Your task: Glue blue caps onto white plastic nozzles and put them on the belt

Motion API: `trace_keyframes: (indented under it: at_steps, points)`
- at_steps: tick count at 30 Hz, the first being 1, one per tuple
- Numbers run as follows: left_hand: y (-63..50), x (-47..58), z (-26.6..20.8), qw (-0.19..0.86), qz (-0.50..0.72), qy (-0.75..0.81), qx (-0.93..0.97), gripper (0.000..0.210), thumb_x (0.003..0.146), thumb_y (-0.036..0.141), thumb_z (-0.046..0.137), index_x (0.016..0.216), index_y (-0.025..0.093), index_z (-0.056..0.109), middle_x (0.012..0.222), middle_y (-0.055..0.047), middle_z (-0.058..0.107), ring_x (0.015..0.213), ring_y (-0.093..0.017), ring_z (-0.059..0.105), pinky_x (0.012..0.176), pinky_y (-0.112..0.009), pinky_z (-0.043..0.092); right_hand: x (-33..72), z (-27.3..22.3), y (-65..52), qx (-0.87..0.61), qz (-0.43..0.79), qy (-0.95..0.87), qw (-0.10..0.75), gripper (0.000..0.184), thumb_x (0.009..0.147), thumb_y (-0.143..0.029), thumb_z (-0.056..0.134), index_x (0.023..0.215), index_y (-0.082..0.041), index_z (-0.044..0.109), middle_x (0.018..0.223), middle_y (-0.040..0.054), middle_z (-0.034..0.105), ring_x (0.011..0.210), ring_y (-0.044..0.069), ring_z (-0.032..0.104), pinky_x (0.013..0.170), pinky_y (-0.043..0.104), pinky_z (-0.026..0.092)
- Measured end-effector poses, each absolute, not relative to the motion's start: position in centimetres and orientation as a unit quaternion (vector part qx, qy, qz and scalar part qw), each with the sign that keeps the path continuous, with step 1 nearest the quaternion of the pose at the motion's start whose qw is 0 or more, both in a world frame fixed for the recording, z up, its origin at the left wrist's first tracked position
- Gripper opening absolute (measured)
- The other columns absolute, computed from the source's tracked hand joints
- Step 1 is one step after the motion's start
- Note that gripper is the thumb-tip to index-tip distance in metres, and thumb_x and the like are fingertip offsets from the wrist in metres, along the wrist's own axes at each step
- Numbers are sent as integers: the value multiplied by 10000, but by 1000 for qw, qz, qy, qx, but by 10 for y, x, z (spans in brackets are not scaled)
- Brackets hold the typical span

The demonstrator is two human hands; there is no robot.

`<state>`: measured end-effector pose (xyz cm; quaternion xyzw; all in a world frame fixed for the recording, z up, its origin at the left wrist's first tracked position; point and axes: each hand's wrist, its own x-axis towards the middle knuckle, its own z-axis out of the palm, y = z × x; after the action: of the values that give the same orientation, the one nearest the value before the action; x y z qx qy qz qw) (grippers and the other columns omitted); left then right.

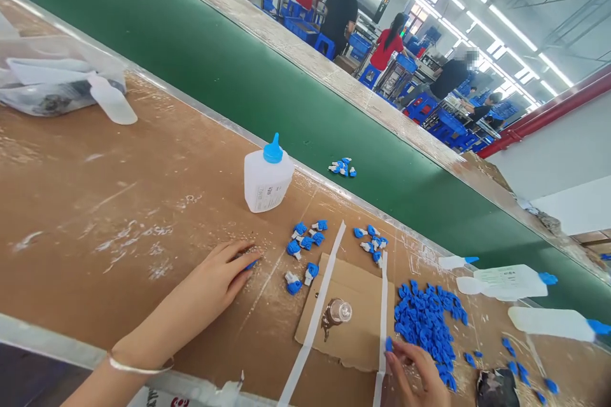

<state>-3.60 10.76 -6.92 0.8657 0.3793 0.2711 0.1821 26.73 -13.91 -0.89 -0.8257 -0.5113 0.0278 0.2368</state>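
Note:
My left hand (217, 280) rests low over the brown tabletop, fingers curled round a small blue part (251, 263) that mostly hides under them. My right hand (417, 372) pinches another small blue piece (389, 344) beside the right tape strip of a cardboard square (360, 286). On that cardboard stands a small clear cup-like holder (340, 311) with a dark wet stain beside it. Just right of it spreads a heap of blue pieces (424, 318). Blue parts with whitish ends lie in groups, one (305, 238) between my left hand and the cardboard, another (372, 241) behind the cardboard.
An upright white bottle with blue nozzle (268, 181) stands behind my left hand. More bottles (510, 282) lie at the right, near a dark object (497, 388). A green conveyor belt (214, 70) runs behind, carrying several blue-white parts (342, 167). People sit at far benches.

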Motion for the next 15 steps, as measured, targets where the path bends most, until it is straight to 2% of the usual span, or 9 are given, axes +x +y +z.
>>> trace_keyframes:
  at_steps: [2, 5, 9, 11, 15]
  points:
    - [105, -37, -69, 182, 278, 400, 854, 490, 930, 381, 261, 936, 188, 711, 966, -140, 699, 894, -278, 641, 796, -412, 549, 244, 3, -112, -805, 55, -551, 213, 325, 857, -533, 557, 889, -258, 728, 796, 41, 723, 724, 202, 663, 662, 306, 523]
    - [101, -39, -61, 186, 259, 426, 846, 536, 944, 421, 218, 977, 179, 695, 874, -123, 689, 817, -284, 636, 714, -418, 547, 218, 16, -76, -808, 73, -556, 181, 392, 889, -576, 475, 860, -264, 711, 777, 35, 699, 738, 220, 630, 682, 341, 452]
    - [95, -43, -48, 248, 267, 418, 832, 494, 942, 439, 265, 980, 195, 693, 835, -83, 696, 721, -221, 659, 665, -322, 540, 208, 24, -50, -820, 116, -545, 127, 448, 882, -604, 436, 807, -262, 715, 772, 40, 710, 792, 262, 630, 717, 376, 392]
    - [91, -45, -43, 301, 283, 409, 814, 439, 929, 438, 322, 975, 212, 695, 840, -66, 699, 694, -189, 662, 648, -272, 534, 207, 26, -44, -831, 124, -532, 110, 363, 874, -526, 488, 779, -256, 712, 775, 36, 713, 815, 276, 628, 739, 388, 378]
    - [83, -47, -38, 404, 298, 396, 769, 355, 896, 429, 409, 969, 237, 699, 848, -39, 692, 649, -150, 651, 541, -196, 497, 201, 33, -31, -842, 153, -513, 71, 67, 780, -263, 657, 743, -252, 711, 762, 9, 715, 817, 261, 624, 758, 369, 377]
